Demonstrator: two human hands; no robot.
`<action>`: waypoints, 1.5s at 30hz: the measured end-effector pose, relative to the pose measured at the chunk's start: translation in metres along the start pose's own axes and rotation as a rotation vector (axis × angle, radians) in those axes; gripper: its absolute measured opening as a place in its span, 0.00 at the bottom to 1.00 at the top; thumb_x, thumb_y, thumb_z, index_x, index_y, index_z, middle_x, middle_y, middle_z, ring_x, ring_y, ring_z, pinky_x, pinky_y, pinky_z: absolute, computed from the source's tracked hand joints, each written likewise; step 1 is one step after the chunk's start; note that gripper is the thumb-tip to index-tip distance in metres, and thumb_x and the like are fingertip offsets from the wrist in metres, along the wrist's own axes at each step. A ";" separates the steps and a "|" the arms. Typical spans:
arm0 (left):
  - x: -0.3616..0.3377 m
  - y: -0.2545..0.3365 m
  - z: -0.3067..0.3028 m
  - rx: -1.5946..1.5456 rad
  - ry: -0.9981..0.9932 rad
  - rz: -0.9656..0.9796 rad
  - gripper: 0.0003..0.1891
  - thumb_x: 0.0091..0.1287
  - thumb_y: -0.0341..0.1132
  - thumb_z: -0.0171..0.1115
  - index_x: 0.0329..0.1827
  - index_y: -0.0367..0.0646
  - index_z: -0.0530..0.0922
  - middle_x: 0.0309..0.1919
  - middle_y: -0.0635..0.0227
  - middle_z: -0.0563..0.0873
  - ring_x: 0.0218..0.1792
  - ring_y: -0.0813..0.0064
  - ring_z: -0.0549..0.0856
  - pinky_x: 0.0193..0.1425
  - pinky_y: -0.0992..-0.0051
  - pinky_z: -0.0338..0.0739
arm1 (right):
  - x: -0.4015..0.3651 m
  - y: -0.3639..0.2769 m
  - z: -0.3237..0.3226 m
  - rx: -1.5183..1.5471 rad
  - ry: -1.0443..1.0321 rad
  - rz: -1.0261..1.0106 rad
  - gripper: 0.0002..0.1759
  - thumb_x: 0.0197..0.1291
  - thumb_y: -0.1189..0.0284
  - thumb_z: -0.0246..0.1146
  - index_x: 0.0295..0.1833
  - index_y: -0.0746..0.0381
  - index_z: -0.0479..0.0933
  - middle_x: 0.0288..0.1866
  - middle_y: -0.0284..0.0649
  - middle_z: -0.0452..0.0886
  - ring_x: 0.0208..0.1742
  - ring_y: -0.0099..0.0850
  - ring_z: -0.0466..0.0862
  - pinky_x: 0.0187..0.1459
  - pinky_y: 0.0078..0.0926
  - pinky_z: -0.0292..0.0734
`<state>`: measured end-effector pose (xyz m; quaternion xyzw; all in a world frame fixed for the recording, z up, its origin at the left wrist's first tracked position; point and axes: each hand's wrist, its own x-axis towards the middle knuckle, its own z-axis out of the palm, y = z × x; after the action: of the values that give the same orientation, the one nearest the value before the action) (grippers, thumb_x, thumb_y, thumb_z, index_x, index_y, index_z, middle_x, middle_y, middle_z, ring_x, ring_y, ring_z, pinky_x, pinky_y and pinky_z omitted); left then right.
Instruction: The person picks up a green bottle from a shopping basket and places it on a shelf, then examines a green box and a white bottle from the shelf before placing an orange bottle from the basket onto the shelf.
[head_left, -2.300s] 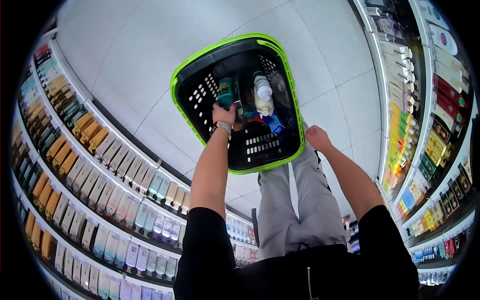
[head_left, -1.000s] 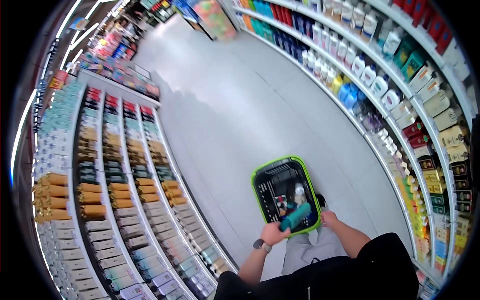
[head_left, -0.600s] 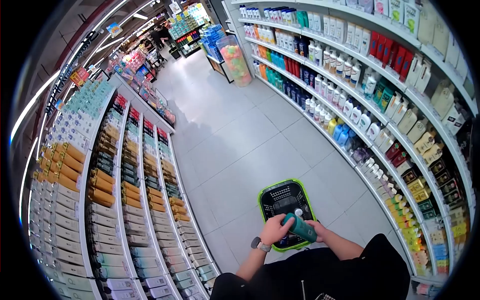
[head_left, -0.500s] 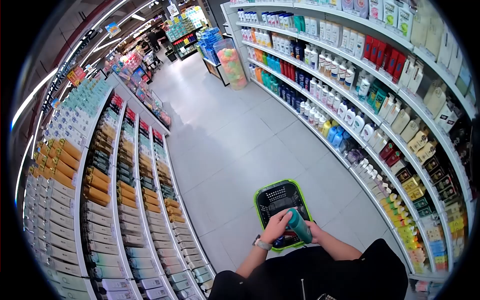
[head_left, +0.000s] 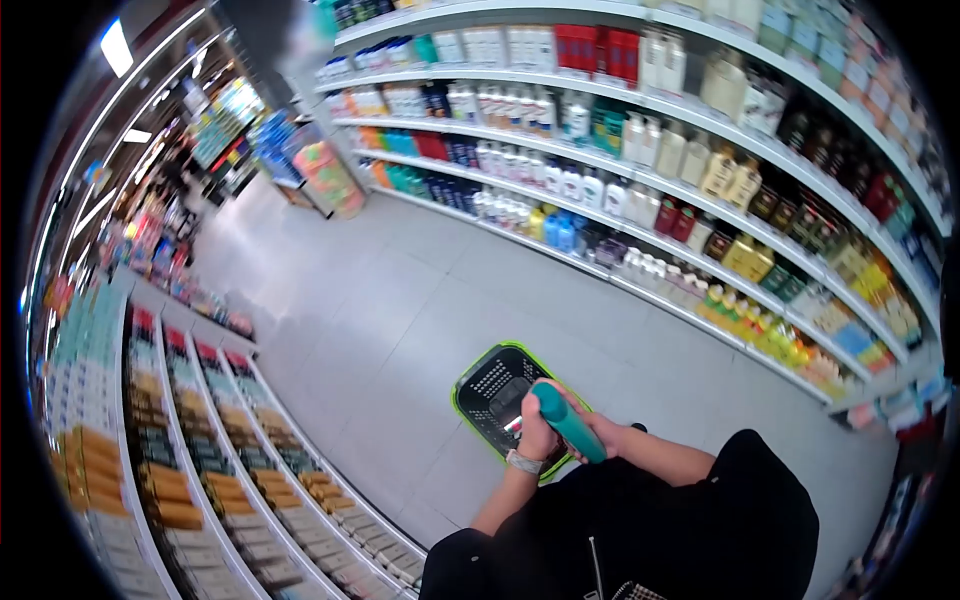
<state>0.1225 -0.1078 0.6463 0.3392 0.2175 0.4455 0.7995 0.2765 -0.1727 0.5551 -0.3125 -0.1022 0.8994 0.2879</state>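
Note:
A teal-green bottle [head_left: 570, 425] is tilted in front of my body, its rounded top end up and to the left. My left hand [head_left: 537, 430], with a watch [head_left: 524, 461] on the wrist, is closed round the bottle near that top end. Lower down, my right hand [head_left: 605, 434] grips it from the right side, with most of its fingers hidden behind it. Just beyond and below my hands is a black shopping basket [head_left: 464, 382] with a bright green rim. A few small items lie inside the basket, too blurred to name.
Long shelves [head_left: 600, 90] of toiletry bottles run along the right. Another shelf unit [head_left: 200, 440] with boxed and bottled goods stands on the left. Grey floor tiles [head_left: 370, 300] lie between them. A clear bin of colourful items [head_left: 330, 175] stands at the aisle's far end.
My view has turned to the right, so the right-hand shelves fill more of it. The bottle stays in both hands, with its upper end now shifted slightly left and up.

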 end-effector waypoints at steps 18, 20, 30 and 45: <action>0.072 -0.056 0.172 0.567 -0.164 -0.081 0.23 0.72 0.33 0.65 0.65 0.36 0.69 0.52 0.66 0.82 0.50 0.79 0.81 0.55 0.75 0.78 | -0.175 -0.012 -0.014 -0.005 0.243 -0.691 0.30 0.76 0.52 0.51 0.75 0.58 0.61 0.59 0.43 0.81 0.48 0.34 0.88 0.37 0.28 0.84; 0.072 -0.077 0.187 0.540 -0.250 -0.142 0.23 0.71 0.30 0.64 0.66 0.36 0.68 0.52 0.64 0.82 0.51 0.77 0.82 0.56 0.73 0.79 | -0.206 -0.012 -0.017 0.025 0.194 -0.739 0.30 0.77 0.50 0.48 0.74 0.59 0.62 0.58 0.44 0.82 0.47 0.34 0.89 0.32 0.25 0.83; 0.049 -0.168 0.224 0.595 -0.357 -0.261 0.19 0.71 0.27 0.63 0.63 0.36 0.70 0.50 0.62 0.85 0.48 0.78 0.85 0.52 0.76 0.81 | -0.261 0.032 -0.077 0.037 0.482 -0.889 0.26 0.78 0.52 0.48 0.65 0.62 0.70 0.48 0.39 0.84 0.33 0.24 0.84 0.25 0.21 0.77; 0.018 -0.244 0.279 0.593 -0.525 -0.567 0.20 0.77 0.37 0.58 0.66 0.38 0.70 0.49 0.68 0.85 0.47 0.82 0.82 0.47 0.80 0.78 | -0.348 0.073 -0.096 -0.036 0.598 -0.999 0.36 0.54 0.80 0.73 0.68 0.63 0.66 0.54 0.41 0.82 0.51 0.32 0.85 0.47 0.29 0.84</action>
<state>0.4508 -0.2802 0.6538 0.5806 0.2097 0.0284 0.7862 0.5257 -0.4344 0.6283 -0.4715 -0.1668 0.5253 0.6884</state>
